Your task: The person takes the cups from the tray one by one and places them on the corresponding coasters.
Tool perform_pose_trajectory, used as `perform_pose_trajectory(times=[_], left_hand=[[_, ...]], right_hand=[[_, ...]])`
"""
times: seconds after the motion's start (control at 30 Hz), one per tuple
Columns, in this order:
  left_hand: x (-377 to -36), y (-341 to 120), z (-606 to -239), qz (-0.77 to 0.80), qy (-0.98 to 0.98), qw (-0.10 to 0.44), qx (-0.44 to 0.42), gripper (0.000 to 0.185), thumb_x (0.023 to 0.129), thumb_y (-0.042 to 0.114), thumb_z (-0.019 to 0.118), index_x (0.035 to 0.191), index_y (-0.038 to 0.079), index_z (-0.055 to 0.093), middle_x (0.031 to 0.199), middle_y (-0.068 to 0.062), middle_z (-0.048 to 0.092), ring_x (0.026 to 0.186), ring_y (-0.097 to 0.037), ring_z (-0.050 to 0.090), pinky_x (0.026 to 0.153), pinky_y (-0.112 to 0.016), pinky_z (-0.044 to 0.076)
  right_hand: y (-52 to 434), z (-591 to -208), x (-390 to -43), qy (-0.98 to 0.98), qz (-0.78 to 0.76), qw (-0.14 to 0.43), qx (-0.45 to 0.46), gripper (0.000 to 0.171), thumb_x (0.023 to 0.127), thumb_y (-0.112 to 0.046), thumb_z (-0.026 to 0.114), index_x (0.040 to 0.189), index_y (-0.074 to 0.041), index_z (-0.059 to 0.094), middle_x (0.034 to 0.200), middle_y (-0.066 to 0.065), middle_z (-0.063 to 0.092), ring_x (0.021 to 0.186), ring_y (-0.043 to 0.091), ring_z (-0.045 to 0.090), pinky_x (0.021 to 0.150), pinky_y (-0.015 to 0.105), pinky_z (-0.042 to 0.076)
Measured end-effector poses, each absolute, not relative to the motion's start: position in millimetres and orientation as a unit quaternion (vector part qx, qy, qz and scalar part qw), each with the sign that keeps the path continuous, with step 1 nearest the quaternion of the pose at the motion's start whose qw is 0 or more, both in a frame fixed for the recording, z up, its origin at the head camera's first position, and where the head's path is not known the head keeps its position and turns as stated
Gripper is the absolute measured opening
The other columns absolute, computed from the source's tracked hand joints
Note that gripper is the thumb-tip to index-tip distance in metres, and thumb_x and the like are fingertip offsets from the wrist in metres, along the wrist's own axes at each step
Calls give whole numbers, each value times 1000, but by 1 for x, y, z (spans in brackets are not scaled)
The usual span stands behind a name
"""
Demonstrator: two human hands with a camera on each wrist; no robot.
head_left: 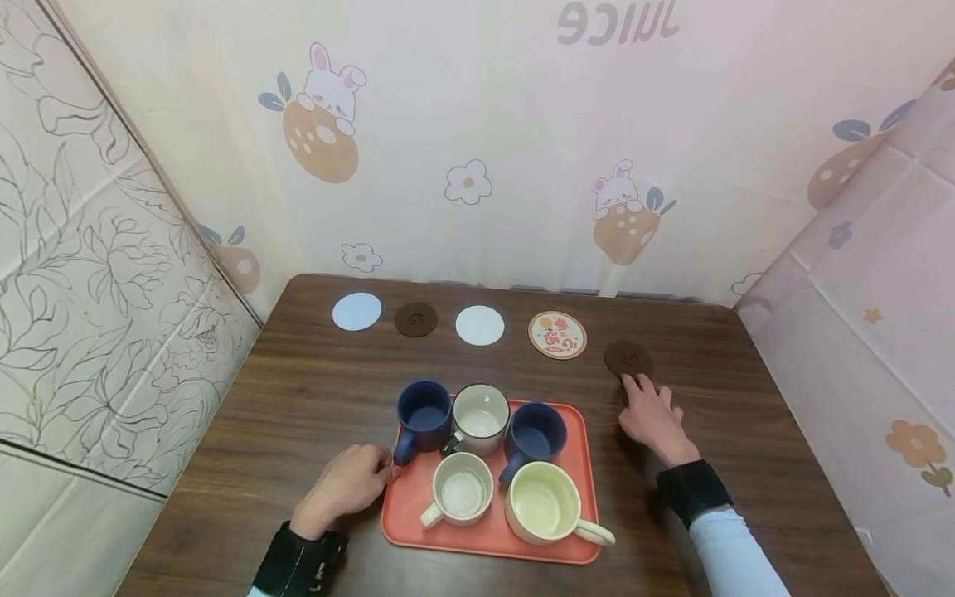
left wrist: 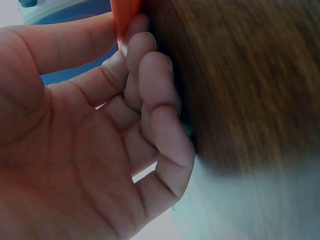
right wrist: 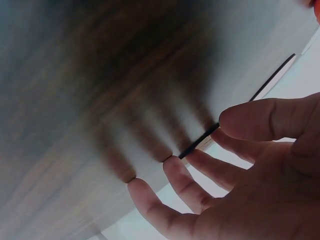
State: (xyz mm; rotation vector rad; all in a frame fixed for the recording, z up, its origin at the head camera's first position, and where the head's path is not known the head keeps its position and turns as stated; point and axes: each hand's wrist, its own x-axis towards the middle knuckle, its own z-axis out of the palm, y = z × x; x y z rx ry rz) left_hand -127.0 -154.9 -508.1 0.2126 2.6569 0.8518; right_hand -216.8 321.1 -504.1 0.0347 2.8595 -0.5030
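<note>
An orange tray (head_left: 406,514) lies near the table's front edge and carries several mugs: two navy ones (head_left: 424,412), a grey-white one (head_left: 481,417), a small cream one (head_left: 462,489) and a large pale yellow one (head_left: 545,502). My left hand (head_left: 384,474) pinches the tray's left rim (left wrist: 125,12), thumb above and curled fingers (left wrist: 150,75) below it. My right hand (head_left: 645,394) lies flat on the wood right of the tray. Its straight fingers (right wrist: 185,180) touch the near edge of a dark brown coaster (head_left: 627,358), which shows as a thin dark line (right wrist: 200,142) in the right wrist view.
Along the table's back stand a light blue coaster (head_left: 356,311), a second brown coaster (head_left: 415,319), a white coaster (head_left: 480,325) and a printed round coaster (head_left: 557,334). Patterned cloth walls close in the table (head_left: 298,398) on the left, back and right.
</note>
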Motion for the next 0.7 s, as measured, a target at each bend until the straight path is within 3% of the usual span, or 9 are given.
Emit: perform_pose_trajectory(times=[0.7], left_hand=[[-128, -157, -508, 293, 938, 163, 87, 32, 99, 18, 72, 69, 18, 60, 60, 6, 47, 55, -14, 46, 55, -30, 32]], right_hand=[[324, -505, -245, 978, -168, 124, 18, 70, 94, -4, 50, 159, 10, 25, 159, 39, 17, 133, 66, 19, 97, 86, 23]])
